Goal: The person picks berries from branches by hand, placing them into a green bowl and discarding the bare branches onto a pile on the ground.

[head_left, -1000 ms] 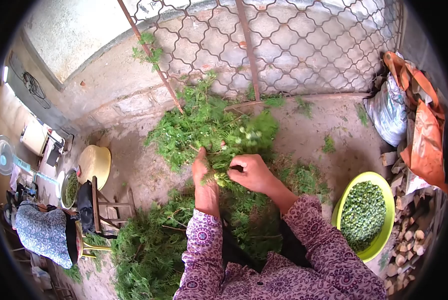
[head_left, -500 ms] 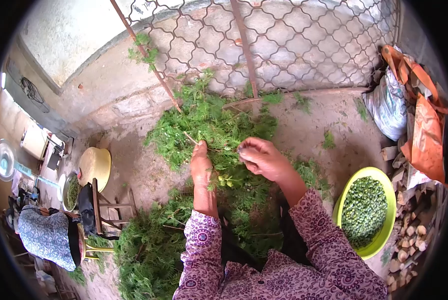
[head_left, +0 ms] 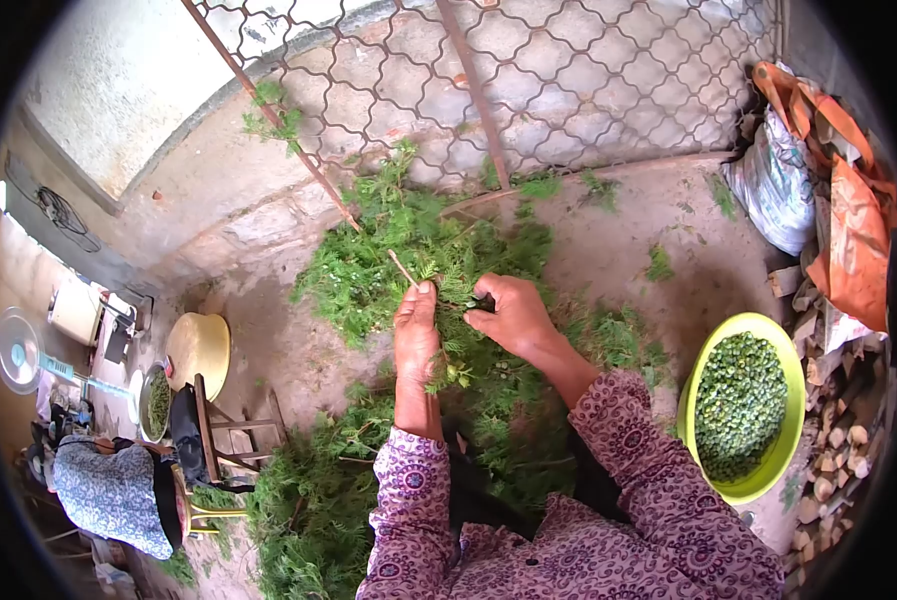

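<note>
My left hand (head_left: 417, 335) is closed around a leafy green branch (head_left: 401, 266), whose bare cut stem sticks up past the thumb. Feathery leaves and a few pale green fruits hang from it below the fingers. Just to the right, my right hand (head_left: 516, 318) is curled in a pinch beside the leaves. Something dark shows between its thumb and forefinger, too small to name. A heap of cut green branches (head_left: 353, 275) lies behind and beneath both hands. At the right stands a yellow-green tub (head_left: 798, 400) holding many small round green fruits (head_left: 738, 405).
A metal lattice (head_left: 588, 80) leans by the wall behind the heap. Split firewood (head_left: 836, 455), a white sack (head_left: 773, 190) and orange sheeting (head_left: 856, 240) line the right side. At left are a wooden stool (head_left: 238, 435), a yellow basin (head_left: 203, 350), a fan (head_left: 18, 350) and another seated person (head_left: 113, 485).
My right hand has shifted slightly and its fingers have curled closer to the leaves. My left hand still grips the branch, a little to the right in view. The whole view has tilted slightly.
</note>
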Action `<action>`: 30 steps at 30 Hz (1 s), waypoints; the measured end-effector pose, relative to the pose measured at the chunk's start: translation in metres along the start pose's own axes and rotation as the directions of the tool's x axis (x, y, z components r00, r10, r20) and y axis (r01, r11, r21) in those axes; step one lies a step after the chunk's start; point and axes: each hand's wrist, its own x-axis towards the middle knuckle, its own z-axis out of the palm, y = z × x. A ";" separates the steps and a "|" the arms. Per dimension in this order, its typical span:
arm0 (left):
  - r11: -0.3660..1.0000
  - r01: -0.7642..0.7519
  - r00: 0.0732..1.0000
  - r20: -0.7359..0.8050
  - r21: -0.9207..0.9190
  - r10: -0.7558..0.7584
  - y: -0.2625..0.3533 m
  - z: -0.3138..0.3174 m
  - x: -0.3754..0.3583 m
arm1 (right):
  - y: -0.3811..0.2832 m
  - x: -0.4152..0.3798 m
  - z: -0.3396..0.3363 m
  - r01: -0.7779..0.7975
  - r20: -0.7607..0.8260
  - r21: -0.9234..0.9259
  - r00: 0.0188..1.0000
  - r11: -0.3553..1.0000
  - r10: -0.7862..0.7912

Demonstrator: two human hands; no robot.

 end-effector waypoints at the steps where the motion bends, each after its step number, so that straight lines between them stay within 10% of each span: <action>1: 0.999 -0.006 0.999 0.041 -0.036 0.007 -0.001 -0.001 0.000 | 0.000 0.000 0.000 -0.010 -0.001 -0.011 1.000 1.000 0.010; 12: 0.950 -0.202 0.940 0.320 0.237 0.119 -0.016 -0.005 0.003 | 0.004 0.007 -0.006 -0.304 0.135 0.196 0.950 0.932 0.282; 24: 0.906 -0.069 0.943 0.324 0.417 -0.077 -0.003 -0.018 -0.003 | 0.003 0.009 -0.014 -0.351 0.321 0.285 0.912 0.892 0.256; 26: 0.850 -0.058 0.952 0.286 0.524 -0.111 -0.002 -0.021 0.000 | -0.011 0.010 -0.029 -0.634 0.587 0.679 0.772 0.370 0.245; 28: 0.781 -0.039 0.962 0.235 0.623 -0.139 -0.005 -0.024 0.003 | -0.009 0.008 -0.031 -0.608 0.570 0.760 0.793 0.231 0.215; 30: 0.981 -0.042 0.987 0.159 0.189 0.012 -0.011 -0.023 0.007 | -0.009 0.009 -0.035 -0.552 0.544 0.834 0.826 0.018 0.151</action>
